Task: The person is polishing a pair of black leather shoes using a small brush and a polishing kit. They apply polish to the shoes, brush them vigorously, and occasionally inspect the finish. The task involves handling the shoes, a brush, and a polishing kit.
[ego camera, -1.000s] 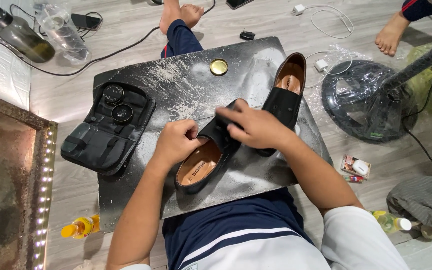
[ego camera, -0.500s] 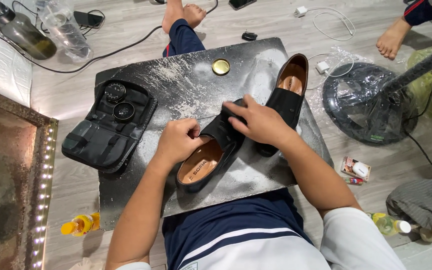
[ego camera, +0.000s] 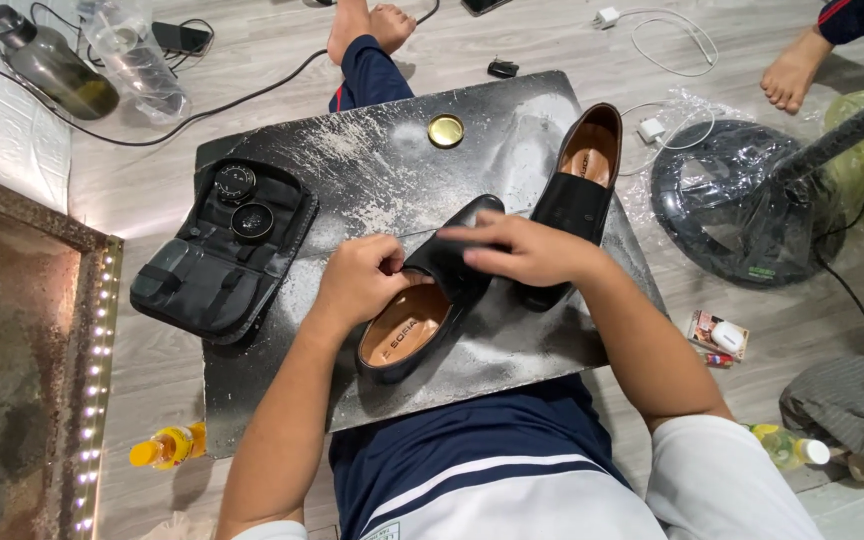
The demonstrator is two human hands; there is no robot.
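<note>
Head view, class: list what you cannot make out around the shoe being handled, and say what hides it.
- Head view: the top of the near shoe lies under the right hand, so anything held there is hidden.
- Head view: the left hand covers that shoe's side.
- Head view: the far shoe has its toe behind the right hand.
- Head view: the open black case holds round tins too small to identify.

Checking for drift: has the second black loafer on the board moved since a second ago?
No. The second black loafer lies at the same spot, right of the gold lid, on the dark board.
</note>
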